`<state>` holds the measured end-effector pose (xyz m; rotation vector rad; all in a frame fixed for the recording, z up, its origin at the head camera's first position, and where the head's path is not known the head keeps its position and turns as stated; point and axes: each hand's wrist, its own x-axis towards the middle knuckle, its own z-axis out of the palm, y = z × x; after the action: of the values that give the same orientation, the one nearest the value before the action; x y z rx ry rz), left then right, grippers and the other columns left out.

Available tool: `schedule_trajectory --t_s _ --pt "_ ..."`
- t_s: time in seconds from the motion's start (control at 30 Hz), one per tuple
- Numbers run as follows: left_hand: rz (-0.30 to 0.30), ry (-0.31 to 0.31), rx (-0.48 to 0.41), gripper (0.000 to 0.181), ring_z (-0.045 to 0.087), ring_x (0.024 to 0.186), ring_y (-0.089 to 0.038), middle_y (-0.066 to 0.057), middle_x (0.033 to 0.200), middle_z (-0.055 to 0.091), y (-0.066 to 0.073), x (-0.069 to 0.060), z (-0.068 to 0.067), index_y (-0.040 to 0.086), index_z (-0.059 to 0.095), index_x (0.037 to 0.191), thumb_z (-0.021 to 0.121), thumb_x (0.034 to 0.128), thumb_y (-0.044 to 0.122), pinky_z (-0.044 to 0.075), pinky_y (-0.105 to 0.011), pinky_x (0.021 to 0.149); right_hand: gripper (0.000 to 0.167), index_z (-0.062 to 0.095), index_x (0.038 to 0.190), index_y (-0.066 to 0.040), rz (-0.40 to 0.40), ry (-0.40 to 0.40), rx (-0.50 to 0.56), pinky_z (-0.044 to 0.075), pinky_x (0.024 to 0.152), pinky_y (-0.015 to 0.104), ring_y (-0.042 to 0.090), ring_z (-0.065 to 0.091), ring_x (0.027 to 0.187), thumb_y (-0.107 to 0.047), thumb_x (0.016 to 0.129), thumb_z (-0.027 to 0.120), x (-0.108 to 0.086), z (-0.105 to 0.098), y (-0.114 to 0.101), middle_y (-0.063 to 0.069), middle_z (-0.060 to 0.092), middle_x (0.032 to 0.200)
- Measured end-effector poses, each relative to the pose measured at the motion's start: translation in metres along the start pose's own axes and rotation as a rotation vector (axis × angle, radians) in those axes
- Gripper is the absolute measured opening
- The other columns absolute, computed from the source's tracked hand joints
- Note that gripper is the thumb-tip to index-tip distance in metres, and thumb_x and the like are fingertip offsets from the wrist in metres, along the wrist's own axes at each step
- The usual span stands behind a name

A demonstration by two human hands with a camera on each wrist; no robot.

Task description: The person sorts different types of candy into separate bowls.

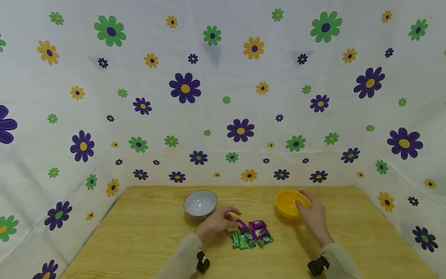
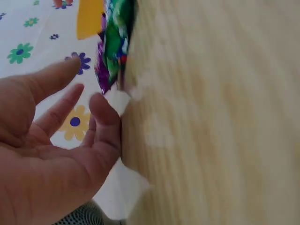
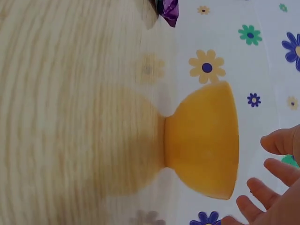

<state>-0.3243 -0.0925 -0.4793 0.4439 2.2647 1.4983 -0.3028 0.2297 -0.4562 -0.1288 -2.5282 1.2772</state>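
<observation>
My left hand (image 1: 216,224) hovers at the left edge of a small pile of wrapped candies, holding nothing. Purple-wrapped candies (image 1: 260,233) lie towards the back of the pile and green-wrapped candies (image 1: 242,241) towards the front. In the left wrist view the thumb and fingers are loosely bent and apart from the green wrappers (image 2: 115,44). On the right, my right hand (image 1: 314,217) is at the right side of a yellow bowl (image 1: 288,204). The right wrist view has its spread fingers (image 3: 262,192) above the rim of the upright yellow bowl (image 3: 201,140), with a gap between.
A patterned blue-grey bowl (image 1: 200,203) with a reddish rim stands just behind my left hand. Everything sits on a wooden table (image 1: 139,232). A white flower-print cloth (image 1: 216,170) hangs behind the table and along both sides.
</observation>
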Motion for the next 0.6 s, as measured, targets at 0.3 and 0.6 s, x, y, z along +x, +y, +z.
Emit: schedule_trajectory --t_s 0.3,0.6 --pt "-0.030 -0.135 0.146 0.038 0.049 0.070 -0.017 -0.008 0.090 0.057 0.000 0.007 -0.014 0.019 0.063 0.125 0.073 0.0877 0.014 0.041 -0.028 0.062 0.068 0.018 0.155 -0.001 0.265 -0.133 0.287 0.039 0.110 0.053 0.047 0.033 0.136 -0.015 0.099 0.054 0.006 -0.002 0.016 0.033 0.023 0.153" --pt "-0.053 -0.127 0.177 0.035 0.042 0.058 -0.014 -0.003 0.079 0.054 0.002 0.009 -0.014 0.022 0.066 0.119 0.075 0.0858 0.016 0.037 -0.026 0.057 0.070 0.011 0.156 -0.001 0.419 -0.300 0.510 0.053 0.095 0.045 0.045 0.034 0.133 -0.021 0.102 0.050 0.013 -0.007 0.026 0.031 0.012 0.158"
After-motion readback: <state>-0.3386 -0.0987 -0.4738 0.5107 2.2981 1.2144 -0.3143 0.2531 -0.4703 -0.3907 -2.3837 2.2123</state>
